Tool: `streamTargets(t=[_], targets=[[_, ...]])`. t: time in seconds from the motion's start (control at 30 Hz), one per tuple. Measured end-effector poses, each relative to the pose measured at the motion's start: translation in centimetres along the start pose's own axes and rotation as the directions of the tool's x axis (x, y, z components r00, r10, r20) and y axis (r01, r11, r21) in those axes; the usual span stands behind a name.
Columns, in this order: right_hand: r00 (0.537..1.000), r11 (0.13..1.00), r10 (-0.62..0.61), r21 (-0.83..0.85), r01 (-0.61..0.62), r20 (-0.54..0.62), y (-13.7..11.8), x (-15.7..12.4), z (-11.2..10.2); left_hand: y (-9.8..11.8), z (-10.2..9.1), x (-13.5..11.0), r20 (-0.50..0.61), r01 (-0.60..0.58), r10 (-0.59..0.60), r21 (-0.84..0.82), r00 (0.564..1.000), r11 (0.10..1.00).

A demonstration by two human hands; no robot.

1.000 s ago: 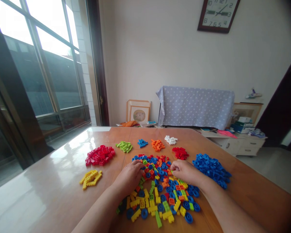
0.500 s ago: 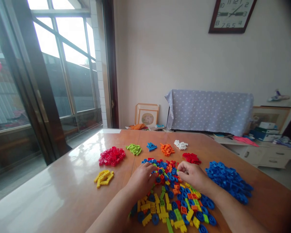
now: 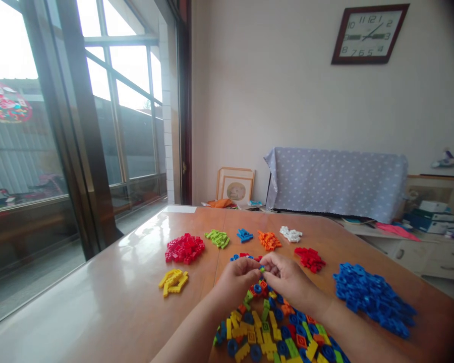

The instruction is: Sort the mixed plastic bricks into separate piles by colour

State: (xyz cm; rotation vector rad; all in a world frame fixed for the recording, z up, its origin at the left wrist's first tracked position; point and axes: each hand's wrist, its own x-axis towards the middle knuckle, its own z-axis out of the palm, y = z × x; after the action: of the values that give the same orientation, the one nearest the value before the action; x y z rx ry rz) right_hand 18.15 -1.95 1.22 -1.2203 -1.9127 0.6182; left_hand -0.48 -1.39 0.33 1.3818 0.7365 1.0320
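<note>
Over the mixed pile of building blocks point(image 3: 251, 333), both hands meet with fingertips almost touching. My right hand point(image 3: 285, 276) is closed in a pinch on a small light-green building block point(image 3: 262, 270), mostly covered by the fingers. Just left of it, my left hand point(image 3: 237, 276) has its thumb and fingers pressed together; what they hold cannot be made out. Yellow, blue, red, orange and green pieces, including blue wheel-like rings, lie beneath and in front of the hands.
Sorted heaps surround the pile on the wooden table point(image 3: 128, 297): yellow point(image 3: 173, 281), dark pink-red point(image 3: 184, 248), light green point(image 3: 217, 238), small blue point(image 3: 244, 235), orange point(image 3: 269, 240), white point(image 3: 291, 233), red point(image 3: 309, 259) and large blue point(image 3: 373, 297). A glass door stands at left.
My hands have come together from apart; the right moved left with the green block, the left slightly rightward. The camera view has tilted up and turned a little left.
</note>
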Motion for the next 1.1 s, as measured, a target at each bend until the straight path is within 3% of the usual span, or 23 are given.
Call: streamTargets(t=[0.13,0.27,0.4,0.57,0.63,0.73,0.8,0.97,1.1], targets=[[0.999,0.998,-0.040,-0.052,0.039,-0.013,-1.6,0.8,0.9,0.0,-0.8,0.2,-0.075,0.040,-0.049,-0.127,0.996,0.991],[0.999,0.999,-0.033,0.011,0.033,-0.010,-2.6,1.7,1.8,-0.3,-1.6,0.4,-0.172,0.033,-0.071,-0.215,0.983,0.976],[1.000,0.994,0.024,0.105,-0.024,0.006,-2.2,2.8,2.7,-0.4,-2.2,0.6,-0.246,0.024,-0.095,-0.274,0.965,0.961],[0.999,0.996,0.042,0.082,-0.043,0.014,-0.5,5.1,4.1,-0.8,-3.2,1.0,-0.311,0.020,-0.102,-0.257,0.945,0.966],[0.998,0.997,0.069,0.030,-0.069,0.010,0.3,6.4,4.8,-1.3,-3.9,1.4,-0.438,0.015,-0.109,-0.212,0.892,0.977],[0.994,0.992,0.112,-0.052,-0.112,0.000,1.4,8.8,5.7,-2.2,-5.2,2.1,-0.656,0.023,-0.183,-0.244,0.732,0.969],[0.991,0.986,0.137,-0.098,-0.137,-0.001,2.2,10.6,6.3,-2.8,-6.0,2.6,-0.706,0.019,-0.247,-0.314,0.664,0.949],[0.985,0.958,0.173,-0.232,-0.171,-0.010,3.6,14.6,8.1,-4.2,-7.1,3.5,-0.724,0.027,-0.357,-0.424,0.590,0.905],[0.977,0.932,0.213,-0.299,-0.205,-0.009,4.2,17.0,9.8,-4.5,-7.5,3.7,-0.718,0.038,-0.411,-0.474,0.563,0.880]])
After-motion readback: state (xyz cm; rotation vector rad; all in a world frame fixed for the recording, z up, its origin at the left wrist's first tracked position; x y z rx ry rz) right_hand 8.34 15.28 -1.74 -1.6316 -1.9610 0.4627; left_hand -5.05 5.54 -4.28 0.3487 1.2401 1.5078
